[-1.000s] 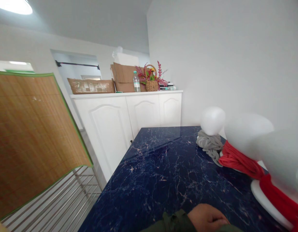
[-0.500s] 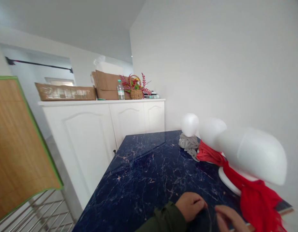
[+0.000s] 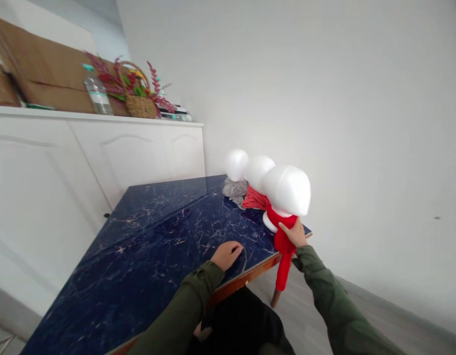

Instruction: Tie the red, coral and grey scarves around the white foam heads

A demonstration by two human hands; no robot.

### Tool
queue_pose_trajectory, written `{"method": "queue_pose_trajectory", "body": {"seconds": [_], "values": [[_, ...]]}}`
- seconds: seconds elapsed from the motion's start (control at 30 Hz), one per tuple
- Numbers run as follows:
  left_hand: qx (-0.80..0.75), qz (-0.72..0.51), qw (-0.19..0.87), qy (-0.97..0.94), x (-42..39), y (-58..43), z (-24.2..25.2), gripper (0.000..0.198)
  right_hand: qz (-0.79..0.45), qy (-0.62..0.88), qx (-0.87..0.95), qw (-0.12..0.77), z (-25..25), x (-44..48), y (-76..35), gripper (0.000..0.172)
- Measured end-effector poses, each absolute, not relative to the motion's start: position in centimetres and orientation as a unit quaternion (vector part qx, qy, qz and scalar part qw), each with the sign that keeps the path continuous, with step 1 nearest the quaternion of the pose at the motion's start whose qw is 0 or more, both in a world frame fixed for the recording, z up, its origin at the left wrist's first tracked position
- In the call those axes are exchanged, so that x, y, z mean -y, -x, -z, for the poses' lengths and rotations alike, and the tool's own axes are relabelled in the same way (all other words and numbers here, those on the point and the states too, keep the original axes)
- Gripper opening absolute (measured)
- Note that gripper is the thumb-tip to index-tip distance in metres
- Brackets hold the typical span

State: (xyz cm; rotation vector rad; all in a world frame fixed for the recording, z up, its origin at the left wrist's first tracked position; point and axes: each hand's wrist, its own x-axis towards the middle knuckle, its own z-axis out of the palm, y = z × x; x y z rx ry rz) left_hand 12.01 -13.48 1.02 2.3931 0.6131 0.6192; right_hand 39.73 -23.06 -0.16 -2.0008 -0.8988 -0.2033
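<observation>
View has swung right since the earlier frames: the woven mat and wire rack are no longer in frame. The white cabinet (image 3: pixel 102 162) is retained at left, with cardboard boxes (image 3: pixel 46 74), a water bottle (image 3: pixel 96 91) and a flower basket (image 3: pixel 139 101) on top. The dark blue marbled table (image 3: pixel 146 236) is now seen from its near edge. The left hand (image 3: pixel 226 255) is recorded as staying on the table close to that near edge, palm down, fingers loosely curled. Nothing is seen gripped in it; a thin pale line beside it is too fine to identify. Along the right edge of the table three white foam heads are lined up. The far head (image 3: pixel 237 164) is wrapped in a grey scarf (image 3: pixel 235 190). The middle head (image 3: pixel 258 172) is wrapped in a red one (image 3: pixel 254 199). The near head (image 3: pixel 289 190) stands at the near right corner. The right hand (image 3: pixel 296 234), half a second ago low beside the left, has been raised. Its fingers are now closed on the red scarf (image 3: pixel 283 246) just under the near head. The scarf's tail hangs over the table edge. The work in hand is judged to have shifted from the tabletop to this scarf.
</observation>
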Motion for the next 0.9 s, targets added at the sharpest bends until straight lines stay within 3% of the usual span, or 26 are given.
{"method": "queue_pose_trajectory", "body": {"seconds": [0.1, 0.27, 0.53, 0.9], "values": [[-0.243, -0.234, 0.287, -0.896, 13.6, -12.0, -1.2, 0.029, 0.071, 0.826, 0.347, 0.439, -1.5, 22.3, -40.7, 0.076], [-0.242, -0.235, 0.276, -0.9, 13.4, -11.9, -1.3, 0.032, -0.016, 0.794, 0.411, 0.448, -2.1, 22.6, -44.0, 0.058], [-0.238, -0.246, 0.305, -0.889, 13.7, -11.9, -1.5, 0.028, -0.11, 0.665, 0.415, 0.612, -0.1, 24.1, -43.8, 0.036], [-0.218, -0.286, 0.335, -0.871, 13.0, -11.6, -0.2, 0.026, -0.096, 0.558, 0.208, 0.797, 2.6, 24.5, -40.0, 0.035]]}}
